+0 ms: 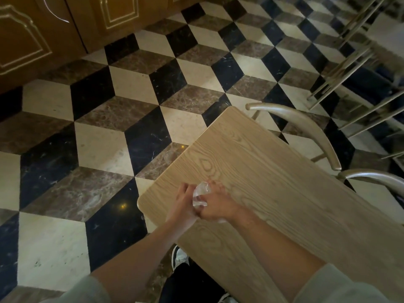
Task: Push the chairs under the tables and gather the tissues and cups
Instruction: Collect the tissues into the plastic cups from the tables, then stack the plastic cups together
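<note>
Wooden table (273, 171): left hand (182, 203) and right hand (215, 206) cup a clear plastic cup (201, 196), fingers curled around it; grip gently, since thin walls likely buckle.

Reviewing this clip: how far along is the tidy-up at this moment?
Done: two chairs on the table's far side look tucked in. In hand: left hand and right hand together grip a clear cup over the tabletop. Left: no tissues are visible here; other tables are out of view.
</note>
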Motion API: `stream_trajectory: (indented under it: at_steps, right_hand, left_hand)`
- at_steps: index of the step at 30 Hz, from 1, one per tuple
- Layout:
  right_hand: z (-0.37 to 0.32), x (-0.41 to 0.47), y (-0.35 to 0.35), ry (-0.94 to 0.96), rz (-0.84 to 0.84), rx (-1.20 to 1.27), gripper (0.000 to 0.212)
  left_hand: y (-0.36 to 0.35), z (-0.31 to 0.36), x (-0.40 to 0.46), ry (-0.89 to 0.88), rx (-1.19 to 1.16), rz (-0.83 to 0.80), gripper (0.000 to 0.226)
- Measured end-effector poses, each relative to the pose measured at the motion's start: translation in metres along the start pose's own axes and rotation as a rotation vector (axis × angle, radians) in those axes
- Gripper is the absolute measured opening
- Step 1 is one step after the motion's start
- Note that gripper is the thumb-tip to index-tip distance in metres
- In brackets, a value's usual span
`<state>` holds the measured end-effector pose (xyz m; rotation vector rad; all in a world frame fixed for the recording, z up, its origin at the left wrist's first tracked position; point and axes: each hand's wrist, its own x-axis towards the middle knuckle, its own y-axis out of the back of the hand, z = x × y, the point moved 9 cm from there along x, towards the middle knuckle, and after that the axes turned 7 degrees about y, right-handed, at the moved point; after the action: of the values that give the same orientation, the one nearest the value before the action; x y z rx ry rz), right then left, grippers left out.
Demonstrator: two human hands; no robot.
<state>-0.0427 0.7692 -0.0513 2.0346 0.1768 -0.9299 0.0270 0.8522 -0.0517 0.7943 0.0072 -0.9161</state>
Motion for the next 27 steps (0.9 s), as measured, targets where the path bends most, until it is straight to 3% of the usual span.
stream_trajectory:
  at_steps: [4, 7, 11, 18, 24, 27]
  right_hand:
    - [0.010, 0.001, -0.009, -0.053, -0.028, -0.068, 0.073]
    - [0.018, -0.006, -0.008, -0.078, -0.034, -0.020, 0.069]
    - [0.026, -0.019, 0.003, -0.050, 0.058, -0.006, 0.057]
    - [0.055, -0.060, 0.032, -0.023, 0.415, 0.434, 0.050]
    - [0.073, -0.094, 0.037, -0.052, 0.564, 0.435, 0.038]
    - [0.053, -0.098, 0.036, 0.018, 0.538, 0.384, 0.025]
  left_hand:
    - [-0.009, 0.012, 0.000, -0.080, 0.028, -0.001, 0.055]
    - [-0.017, 0.013, 0.003, -0.082, 0.011, -0.006, 0.053]
    - [-0.027, 0.021, 0.007, -0.062, 0.016, -0.017, 0.056]
    - [-0.046, 0.042, 0.014, -0.061, -0.020, -0.019, 0.067]
    - [-0.062, 0.055, 0.003, -0.102, -0.008, -0.057, 0.077]
    - [-0.042, 0.042, -0.008, -0.060, 0.013, 0.006, 0.086]
